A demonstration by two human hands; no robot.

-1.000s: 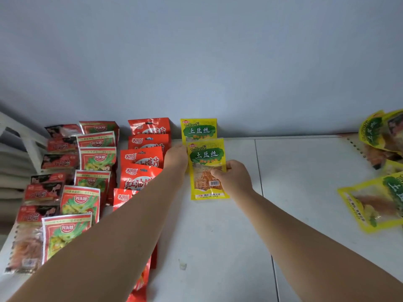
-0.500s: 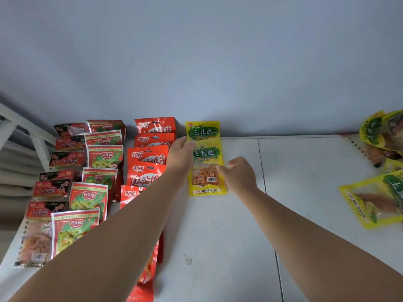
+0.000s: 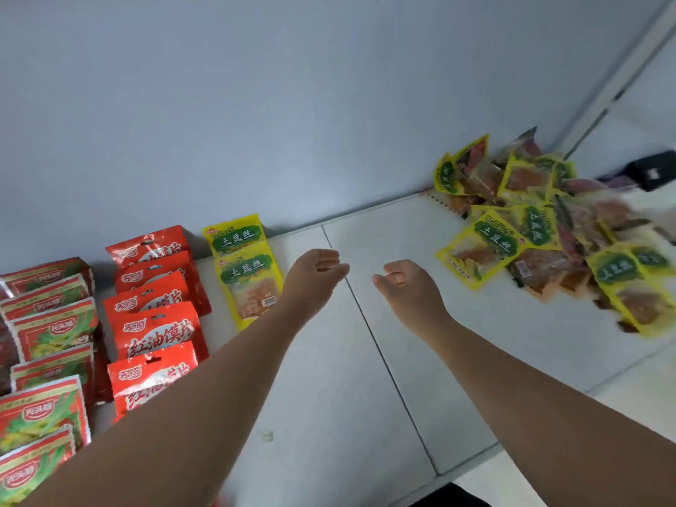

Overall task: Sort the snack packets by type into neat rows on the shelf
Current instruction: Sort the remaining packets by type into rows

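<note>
Forearms reach in from the bottom edge over the white shelf, one on each side of the seam between its two panels. At the near left lies a row of red-and-green packets, overlapping one another front to back, and just right of it a row of red packets laid the same way; the left forearm covers the nearest of these. Farther on, the left hand and right hand hang close together but apart over the bare middle of the shelf, fingers loosely curled, each holding nothing; whether either touches the surface cannot be told. Just left of the left hand lie two yellow packets, the nearer overlapping the farther, whose top reaches the wall; they make a short third row beside the red ones. Well to the right of the right hand sits a loose pile of more yellow packets mixed with brownish ones, blurred, heaped at the back of the shelf. Beyond it, at the far right, a black object shows, too blurred to identify.
</note>
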